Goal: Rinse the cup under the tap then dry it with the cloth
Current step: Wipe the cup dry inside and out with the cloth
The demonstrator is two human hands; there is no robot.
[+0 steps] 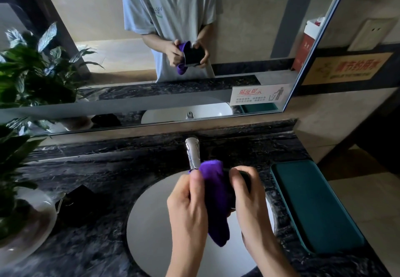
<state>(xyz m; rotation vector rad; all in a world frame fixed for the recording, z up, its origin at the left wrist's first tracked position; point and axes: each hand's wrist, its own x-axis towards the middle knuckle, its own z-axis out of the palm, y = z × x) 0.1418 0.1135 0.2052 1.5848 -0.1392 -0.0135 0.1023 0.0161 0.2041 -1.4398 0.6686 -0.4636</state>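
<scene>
Cup [242, 181] and cloth [216, 201] sit between our two hands above the white sink [151, 222], just in front of the chrome tap [193, 153]. The cup is dark and mostly hidden from our view; only a sliver of it shows behind the fingers of our right hand [249, 196], which is curled around it and grips it. In the mirror [249, 27] we can see it better, a dark cup held sideways against the purple cloth. Our left hand [188, 207] is clenched on the cloth, thumb pressed along its upper edge, and the cloth hangs down from between the hands in a loose purple fold over the basin. We cannot see any water running from the tap.

On the dark marbled tabletop [108, 168], a teal pad [313, 205] lies flat to the right of the sink. To the left stands a leafy plant [13, 157] in a pale pot [28, 222], with a small black object [80, 205] beside it, too dark to identify. A notice sticker [259, 93] is fixed to the lower right of the mirror.
</scene>
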